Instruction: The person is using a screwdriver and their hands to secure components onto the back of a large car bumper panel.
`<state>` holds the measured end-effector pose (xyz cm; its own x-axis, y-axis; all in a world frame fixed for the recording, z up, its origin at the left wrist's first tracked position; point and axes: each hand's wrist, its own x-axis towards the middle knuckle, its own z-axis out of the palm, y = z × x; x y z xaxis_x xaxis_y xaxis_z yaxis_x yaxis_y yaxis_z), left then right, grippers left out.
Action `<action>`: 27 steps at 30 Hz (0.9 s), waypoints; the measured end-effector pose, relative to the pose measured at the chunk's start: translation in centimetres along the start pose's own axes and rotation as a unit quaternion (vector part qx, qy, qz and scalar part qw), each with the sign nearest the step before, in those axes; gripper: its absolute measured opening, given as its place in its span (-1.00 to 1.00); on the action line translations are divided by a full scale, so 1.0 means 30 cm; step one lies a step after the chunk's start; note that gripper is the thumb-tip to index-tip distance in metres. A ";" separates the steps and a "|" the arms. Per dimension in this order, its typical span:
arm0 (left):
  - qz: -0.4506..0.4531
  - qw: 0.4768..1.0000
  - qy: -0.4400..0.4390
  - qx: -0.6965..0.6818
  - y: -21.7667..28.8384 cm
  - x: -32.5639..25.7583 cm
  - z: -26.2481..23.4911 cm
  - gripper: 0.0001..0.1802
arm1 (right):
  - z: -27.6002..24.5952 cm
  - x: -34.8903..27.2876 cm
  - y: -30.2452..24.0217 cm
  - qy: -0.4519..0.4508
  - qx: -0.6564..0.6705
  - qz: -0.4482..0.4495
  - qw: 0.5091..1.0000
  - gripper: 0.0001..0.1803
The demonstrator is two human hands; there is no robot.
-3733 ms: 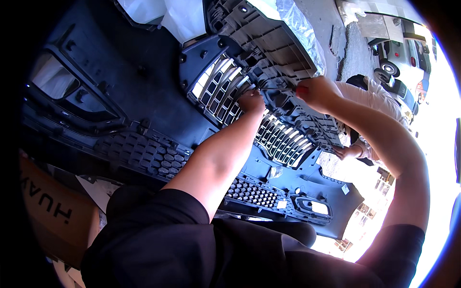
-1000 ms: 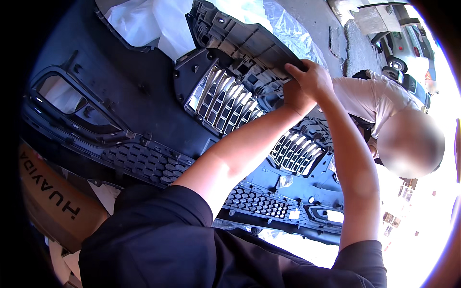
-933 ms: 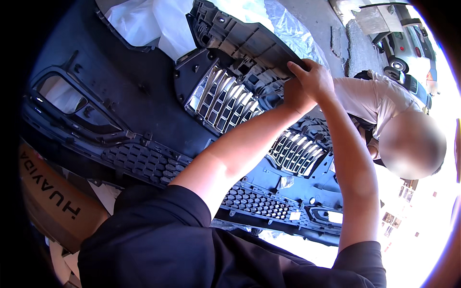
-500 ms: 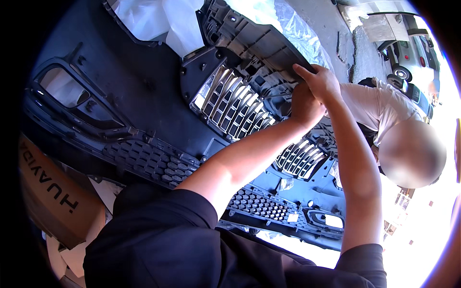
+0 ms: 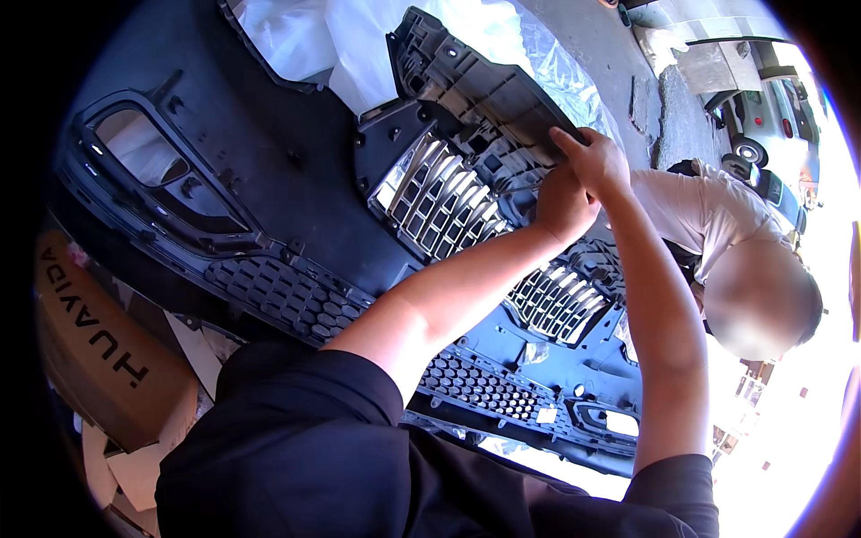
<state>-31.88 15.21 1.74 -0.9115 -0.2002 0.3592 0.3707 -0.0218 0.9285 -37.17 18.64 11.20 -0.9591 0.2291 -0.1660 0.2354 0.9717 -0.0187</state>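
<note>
A large black car bumper (image 5: 260, 152) fills the middle of the view, with a chrome-barred grille (image 5: 439, 202) set in it. Along the grille's far side runs a black plastic panel (image 5: 502, 81). My left hand (image 5: 565, 211) is closed in a fist below this panel. A thin metal shaft (image 5: 518, 189), like that of a screwdriver, sticks out from it toward the grille; the handle is hidden. My right hand (image 5: 599, 166) lies just above the left, its fingers bent against the panel's edge. Its fingertips are partly hidden.
A co-worker (image 5: 708, 206) in a light shirt bends over at the right, an arm reaching behind my hands. Clear plastic wrap (image 5: 560, 67) lies beyond the panel. A second bumper (image 5: 574, 359) with its grille is at lower right. A cardboard box (image 5: 112, 350) stands at left; a car (image 5: 762, 121) is far right.
The bumper and grille have shifted slightly right and down in view. Both hands keep their places at the panel's edge, with little visible movement.
</note>
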 end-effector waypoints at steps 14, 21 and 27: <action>-0.076 0.960 -0.245 0.114 -0.062 0.118 -0.031 -0.67 | 0.013 0.027 0.009 -0.015 0.058 0.006 0.998 -0.19; -0.053 0.998 -0.016 -0.017 0.016 0.022 0.004 -0.79 | -0.007 0.048 -0.012 -0.039 0.034 0.033 0.998 -0.16; -0.074 0.981 -0.046 0.173 -0.111 0.056 0.073 -0.81 | -0.007 0.046 -0.058 -0.023 0.037 0.000 0.999 -0.23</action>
<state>-35.05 17.10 -0.53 -0.9689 -0.1313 0.2098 0.1642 0.2935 0.9417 -38.93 17.26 11.20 -0.9515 0.2238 -0.2113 0.2472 0.9646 -0.0916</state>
